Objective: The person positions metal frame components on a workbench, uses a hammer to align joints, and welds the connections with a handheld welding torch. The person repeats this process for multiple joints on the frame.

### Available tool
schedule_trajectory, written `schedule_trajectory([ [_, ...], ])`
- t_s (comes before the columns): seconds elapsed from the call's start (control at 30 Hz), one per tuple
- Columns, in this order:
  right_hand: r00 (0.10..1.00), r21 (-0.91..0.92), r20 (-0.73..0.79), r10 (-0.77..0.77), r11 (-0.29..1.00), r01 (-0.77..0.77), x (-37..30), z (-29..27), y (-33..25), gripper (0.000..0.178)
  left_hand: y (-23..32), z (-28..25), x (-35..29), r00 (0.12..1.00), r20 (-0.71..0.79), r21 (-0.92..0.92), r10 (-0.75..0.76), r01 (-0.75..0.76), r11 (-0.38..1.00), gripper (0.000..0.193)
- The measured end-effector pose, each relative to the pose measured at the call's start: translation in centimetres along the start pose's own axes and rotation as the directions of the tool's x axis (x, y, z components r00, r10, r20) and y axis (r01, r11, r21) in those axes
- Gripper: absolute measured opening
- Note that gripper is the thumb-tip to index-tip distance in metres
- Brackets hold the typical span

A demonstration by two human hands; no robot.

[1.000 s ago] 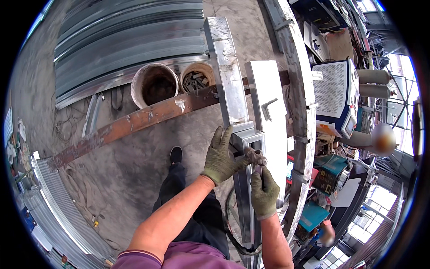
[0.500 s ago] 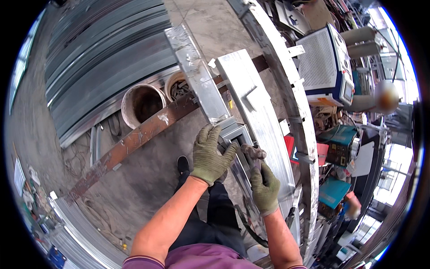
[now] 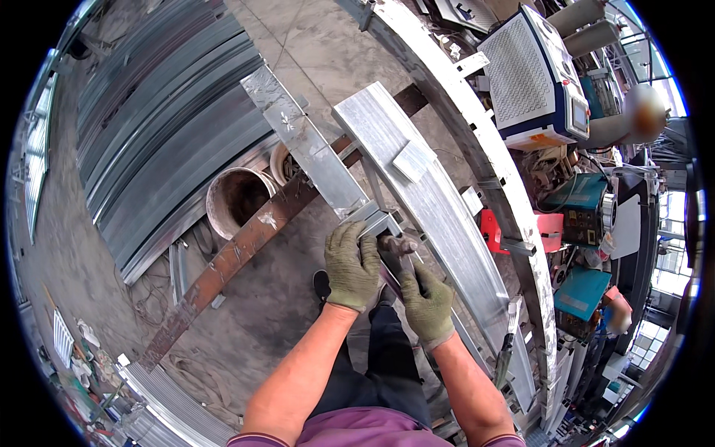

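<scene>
My left hand (image 3: 351,267), in an olive-green ribbed glove, has its fingers closed on a small grey metal bracket (image 3: 370,219). That bracket sits at the near end of a long galvanised steel beam (image 3: 309,149). My right hand (image 3: 430,304), gloved alike, is wrapped round the handle of a hammer. The hammer's worn, brownish head (image 3: 398,245) is right beside the bracket, just right of my left fingers. Whether it touches the metal I cannot tell.
A wide silvery beam (image 3: 432,208) with a small square plate (image 3: 414,161) on it lies to the right. Both beams cross a rusty steel bar (image 3: 223,279). A white bucket (image 3: 238,203) stands near stacked steel profiles (image 3: 171,134). Machines, including a teal box (image 3: 581,293), line the right.
The hammer and my right hand have moved left, close in to the bracket. My left fingers have drawn together on it. The whole view has turned slightly.
</scene>
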State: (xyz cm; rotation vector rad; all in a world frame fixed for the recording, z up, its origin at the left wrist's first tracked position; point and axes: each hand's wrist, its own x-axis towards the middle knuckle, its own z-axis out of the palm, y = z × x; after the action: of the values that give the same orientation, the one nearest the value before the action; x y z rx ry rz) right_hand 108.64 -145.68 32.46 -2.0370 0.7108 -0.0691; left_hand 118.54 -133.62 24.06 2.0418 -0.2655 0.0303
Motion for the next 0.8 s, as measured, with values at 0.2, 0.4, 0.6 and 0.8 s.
schedule_trajectory([
  [0.2,0.997,-0.015,0.048,0.055,0.998,-0.054,0.5,-0.6,-0.5,0.035,-0.4,0.2,-0.3,1.0,0.002,0.051,0.009,-0.009,0.999,0.032],
  [0.4,1.0,-0.025,-0.019,-0.025,0.999,0.025,0.0,-0.6,0.9,0.032,-0.6,0.4,-0.4,0.999,0.0,0.082,0.034,-0.034,0.996,0.036],
  [0.6,0.996,-0.038,0.052,0.078,0.996,-0.076,1.2,-1.4,-0.2,0.029,-1.1,0.9,0.0,0.999,0.0,0.108,0.048,-0.048,0.993,0.036],
  [0.8,0.98,0.072,-0.008,0.199,0.978,-0.198,-1.2,-3.2,-0.4,0.025,-0.7,1.1,-0.4,1.0,-0.003,0.123,0.007,-0.006,0.992,0.04],
])
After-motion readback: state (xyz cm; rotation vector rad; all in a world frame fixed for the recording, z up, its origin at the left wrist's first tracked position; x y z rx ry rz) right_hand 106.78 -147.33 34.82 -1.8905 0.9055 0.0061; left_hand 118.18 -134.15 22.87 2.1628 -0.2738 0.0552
